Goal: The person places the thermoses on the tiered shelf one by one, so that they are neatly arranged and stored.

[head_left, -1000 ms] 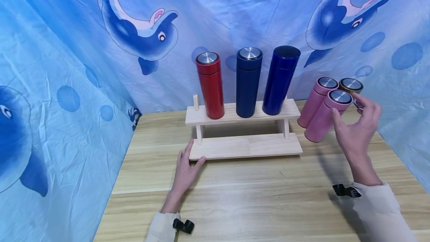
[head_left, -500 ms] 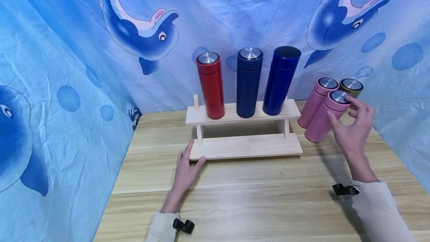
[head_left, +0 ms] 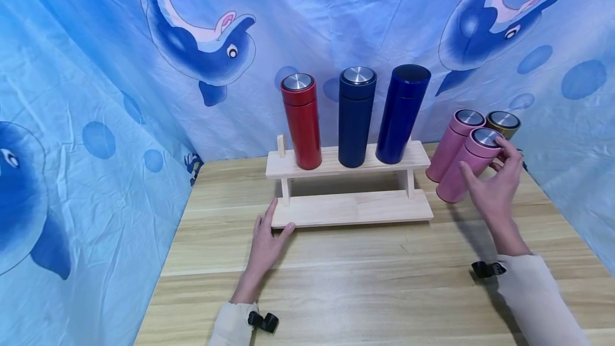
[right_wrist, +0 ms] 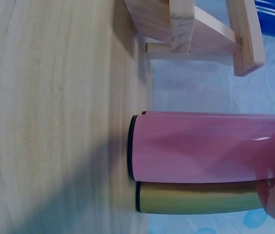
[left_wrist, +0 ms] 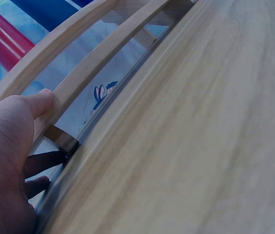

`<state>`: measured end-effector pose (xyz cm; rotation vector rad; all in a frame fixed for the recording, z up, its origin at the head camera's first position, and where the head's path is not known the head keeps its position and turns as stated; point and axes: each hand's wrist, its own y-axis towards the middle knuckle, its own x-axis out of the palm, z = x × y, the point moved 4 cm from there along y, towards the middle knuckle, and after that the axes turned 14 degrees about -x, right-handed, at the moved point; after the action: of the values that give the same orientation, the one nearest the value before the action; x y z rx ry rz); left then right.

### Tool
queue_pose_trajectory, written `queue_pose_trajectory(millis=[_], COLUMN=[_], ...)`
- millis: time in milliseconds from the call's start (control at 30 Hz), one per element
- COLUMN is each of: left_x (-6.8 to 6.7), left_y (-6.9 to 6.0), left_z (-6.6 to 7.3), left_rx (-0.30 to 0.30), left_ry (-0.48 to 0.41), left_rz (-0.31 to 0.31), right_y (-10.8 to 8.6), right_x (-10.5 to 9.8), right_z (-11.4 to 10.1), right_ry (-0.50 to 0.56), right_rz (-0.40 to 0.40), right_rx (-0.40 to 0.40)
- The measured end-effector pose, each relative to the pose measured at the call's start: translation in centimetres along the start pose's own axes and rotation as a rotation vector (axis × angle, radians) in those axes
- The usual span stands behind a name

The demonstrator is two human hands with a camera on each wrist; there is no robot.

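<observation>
While three thermoses [head_left: 356, 127] top the wooden rack [head_left: 355, 210], our right hand [head_left: 496, 188] (left hand [head_left: 265, 242] splayed) grips the front pink thermos [head_left: 460, 170], three unshelved.

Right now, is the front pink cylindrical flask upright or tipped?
Upright: the front pink cylindrical flask stands base-down on the pale wood-grain table, its silver-topped lid facing up.

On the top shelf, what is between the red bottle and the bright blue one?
The navy bottle, standing upright; the head view shows it.
</observation>
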<state>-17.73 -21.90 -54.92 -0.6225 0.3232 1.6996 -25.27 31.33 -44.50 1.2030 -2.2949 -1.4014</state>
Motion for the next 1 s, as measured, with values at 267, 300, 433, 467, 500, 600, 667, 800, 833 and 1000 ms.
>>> queue_pose_trajectory(millis=[267,300,433,467,500,600,667,800,833,1000], left_x=[0.1,0.1,0.0,0.0,0.0,0.0,0.0,0.0,0.0,0.0], left_y=[0.1,0.1,0.1,0.1,0.1,0.1,0.1,0.1,0.1,0.1], left_z=[0.0,0.0,0.1,0.1,0.1,0.2,0.2,0.2,0.1,0.1], left_rx=[0.008,0.008,0.004,0.006,0.006,0.01,0.011,0.011,0.011,0.007], left_ry=[-0.001,-0.001,-0.006,-0.009,-0.01,-0.008,-0.006,-0.005,-0.004,0.0], left_rz=[0.0,0.0,0.0,-0.001,-0.002,-0.003,-0.002,-0.002,-0.002,-0.004], right_y=[0.0,0.1,0.1,0.1,0.1,-0.1,-0.2,-0.3,-0.3,-0.2], right_x=[0.3,0.3,0.3,0.3,0.3,0.2,0.0,-0.3,-0.3,-0.6], right_z=[-0.1,-0.1,-0.1,-0.2,-0.4,-1.4,-2.3,-3.4,-3.4,-3.2], right_ry=[0.0,-0.004,-0.023,-0.022,-0.022,-0.018,-0.012,0.008,0.018,0.071], right_rz=[0.024,0.032,0.051,0.055,0.058,0.059,0.057,0.063,0.07,0.1], right_rx=[-0.016,-0.015,-0.012,-0.011,-0.01,-0.013,-0.02,-0.048,-0.055,-0.092])
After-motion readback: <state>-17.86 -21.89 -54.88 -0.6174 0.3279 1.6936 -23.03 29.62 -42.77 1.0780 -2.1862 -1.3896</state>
